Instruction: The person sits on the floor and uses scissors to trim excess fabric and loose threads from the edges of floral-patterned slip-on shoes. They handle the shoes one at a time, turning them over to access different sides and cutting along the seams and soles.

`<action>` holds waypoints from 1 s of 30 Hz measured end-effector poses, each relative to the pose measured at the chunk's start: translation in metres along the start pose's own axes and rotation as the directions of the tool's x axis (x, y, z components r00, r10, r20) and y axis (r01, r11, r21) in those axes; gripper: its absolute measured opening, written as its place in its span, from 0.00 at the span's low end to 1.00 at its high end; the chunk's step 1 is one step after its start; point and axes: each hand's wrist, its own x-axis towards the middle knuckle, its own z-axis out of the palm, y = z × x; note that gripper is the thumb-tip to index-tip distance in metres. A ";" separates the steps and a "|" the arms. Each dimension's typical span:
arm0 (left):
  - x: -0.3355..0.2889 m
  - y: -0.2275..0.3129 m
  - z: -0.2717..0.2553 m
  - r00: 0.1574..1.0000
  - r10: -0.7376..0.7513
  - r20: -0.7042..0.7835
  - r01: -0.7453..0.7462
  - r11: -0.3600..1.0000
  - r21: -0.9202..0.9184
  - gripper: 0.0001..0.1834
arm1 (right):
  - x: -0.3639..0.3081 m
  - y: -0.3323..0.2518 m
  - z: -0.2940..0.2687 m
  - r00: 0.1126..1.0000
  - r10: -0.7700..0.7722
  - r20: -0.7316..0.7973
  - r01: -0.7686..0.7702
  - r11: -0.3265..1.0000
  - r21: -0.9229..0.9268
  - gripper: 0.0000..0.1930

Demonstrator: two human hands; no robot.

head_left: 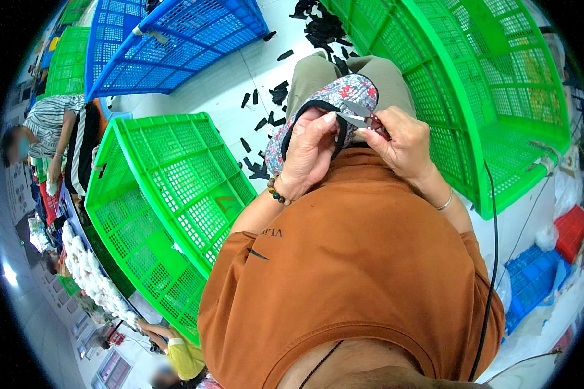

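Note:
In my lap, above my knees, is a grey floral fabric slipper (pixel 355 89) with red flowers and a black bound edge. My left hand (pixel 309 148) is closed on it, thumb and fingers pinching near the black edging, with part of the hand inside the opening. A small pair of scissors (pixel 352 119) with dark red handles is gripped in my right hand (pixel 403 140). Its blades are spread and point left, close to my left thumb and the slipper's edge. My fingers partly cover the handles.
Large green crates stand at my left (pixel 194 175) and right (pixel 457 110), and a blue crate (pixel 188 45) stands at the far left. Black strips (pixel 279 94) litter the white floor. A black cable (pixel 493 259) hangs at my right. One person (pixel 55 126) works at the left.

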 end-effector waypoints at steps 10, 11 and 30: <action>0.000 -0.013 -0.006 0.971 0.228 0.074 -0.234 0.968 0.090 0.12 | 0.004 -0.008 -0.013 0.998 -0.043 0.049 0.048 0.993 -0.105 0.16; 0.000 -0.013 -0.005 0.971 0.231 0.054 -0.235 0.967 0.097 0.12 | 0.003 -0.008 -0.013 0.997 -0.052 0.054 0.058 0.992 -0.111 0.15; -0.001 -0.012 0.003 0.983 0.185 0.022 -0.185 0.966 0.179 0.13 | 0.000 -0.004 -0.011 0.999 0.030 -0.014 -0.031 0.997 -0.078 0.13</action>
